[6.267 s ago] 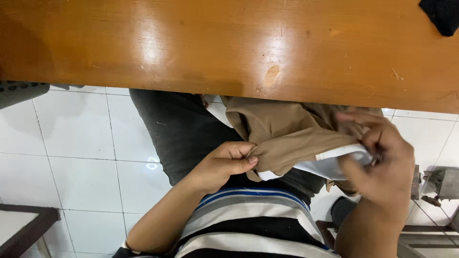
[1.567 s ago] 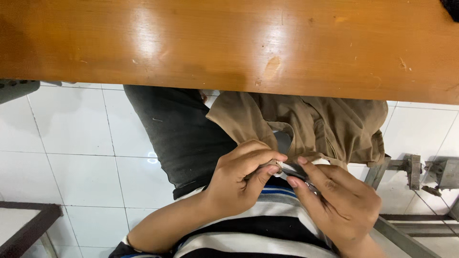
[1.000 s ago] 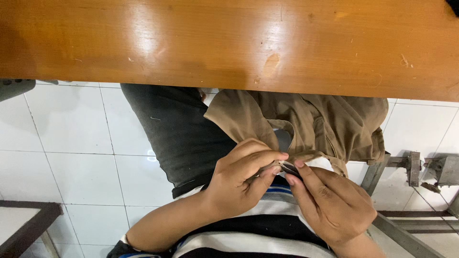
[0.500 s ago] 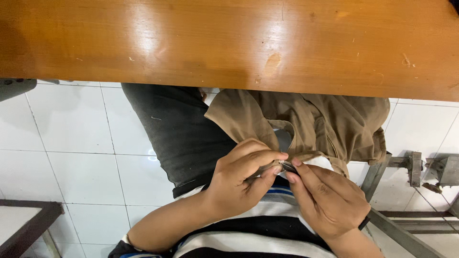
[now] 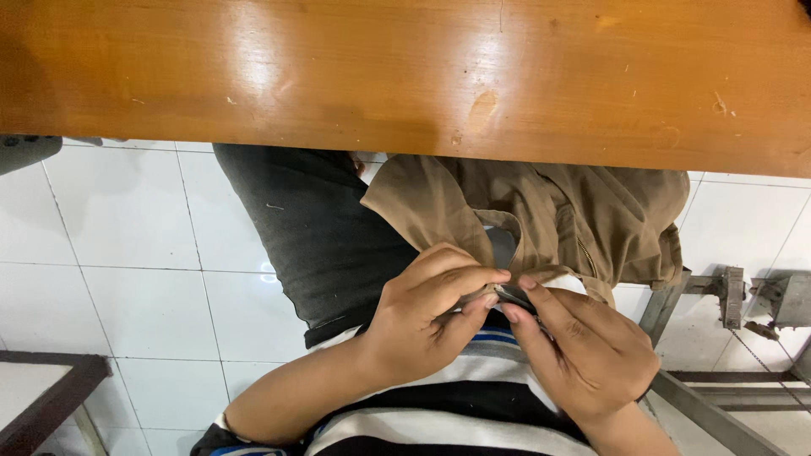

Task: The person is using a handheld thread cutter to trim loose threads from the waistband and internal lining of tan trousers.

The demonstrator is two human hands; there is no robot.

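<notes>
A tan garment [image 5: 549, 215] with a zip lies bunched on my lap, just under the wooden table's edge. My left hand [image 5: 427, 317] and my right hand [image 5: 583, 350] meet over my striped shirt [image 5: 473, 397], below the garment. Between their fingertips they pinch a small dark metal object [image 5: 509, 293]. It is mostly hidden by my fingers, so I cannot tell what it is. My dark trousers [image 5: 317, 224] show to the left of the garment.
The wooden table [image 5: 405, 72] fills the top of the view. Below it is a white tiled floor [image 5: 135, 262]. A grey metal frame with a bracket [image 5: 735, 295] stands at the right, and a dark-framed table corner [image 5: 42, 384] at the bottom left.
Earlier my hands held the garment apart and spread. Since then they have come together below it on the small object; over the last second they have barely moved.
</notes>
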